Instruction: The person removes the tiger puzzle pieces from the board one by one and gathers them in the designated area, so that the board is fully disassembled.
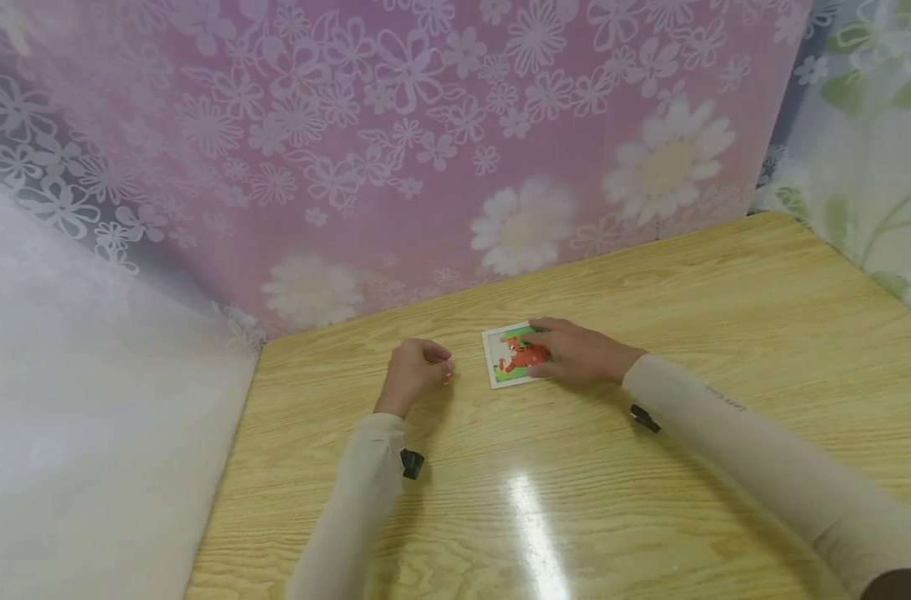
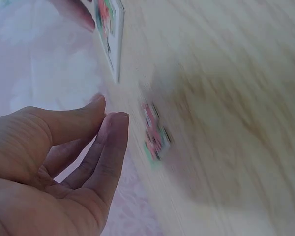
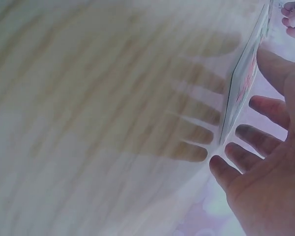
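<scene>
A small square picture puzzle (image 1: 511, 357) with a white frame lies on the table, showing an orange-red tiger-like figure on green. My right hand (image 1: 578, 352) rests at its right side, fingers spread and partly over the picture; the right wrist view shows those fingers (image 3: 258, 140) along the white edge. To the left, my left hand (image 1: 417, 371) hovers low over the table, thumb and fingertips close together with nothing visible between them. Just beyond the fingertips, small red and green puzzle pieces (image 2: 155, 132) lie on the wood, blurred; how many is unclear.
The wood-grain table (image 1: 470, 500) meets a pink flowered cloth (image 1: 425, 167) at the back. A white surface (image 1: 87, 400) borders it on the left, and a pale leaf-patterned cloth (image 1: 883, 167) on the right. Small black devices (image 1: 412, 463) sit at both wrists.
</scene>
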A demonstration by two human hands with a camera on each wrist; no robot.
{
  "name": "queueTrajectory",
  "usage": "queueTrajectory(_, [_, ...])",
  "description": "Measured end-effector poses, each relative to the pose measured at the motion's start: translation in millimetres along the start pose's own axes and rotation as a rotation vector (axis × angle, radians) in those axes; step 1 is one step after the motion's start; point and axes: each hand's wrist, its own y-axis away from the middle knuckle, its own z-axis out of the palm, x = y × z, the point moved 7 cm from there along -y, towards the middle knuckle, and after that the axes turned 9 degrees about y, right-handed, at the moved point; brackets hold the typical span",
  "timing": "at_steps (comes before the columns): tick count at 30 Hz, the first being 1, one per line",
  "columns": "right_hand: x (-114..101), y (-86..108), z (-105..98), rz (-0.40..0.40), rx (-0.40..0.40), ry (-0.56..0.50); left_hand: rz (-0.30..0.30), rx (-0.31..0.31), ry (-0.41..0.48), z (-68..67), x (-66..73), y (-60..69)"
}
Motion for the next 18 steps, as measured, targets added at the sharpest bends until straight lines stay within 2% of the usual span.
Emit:
queueTrajectory(5, [1,1.9,-1,0.000,-0.025,0.008,0.050,-0.050,-0.054,18.1,12.1,-3.0])
queueTrajectory(11, [2,1.5,1,-0.009,-0.025,0.019,0.090,-0.108,-0.091,40.7,18.6,-8.1])
queueTrajectory(15, [2,1.5,1,-0.020,-0.009,0.009,0.092,-0.143,-0.072,52.0,21.0,-9.7])
queueTrajectory(18, [1,2.3,1,-0.028,-0.001,0.001,0.065,-0.162,-0.062,57.4,21.4,-9.2])
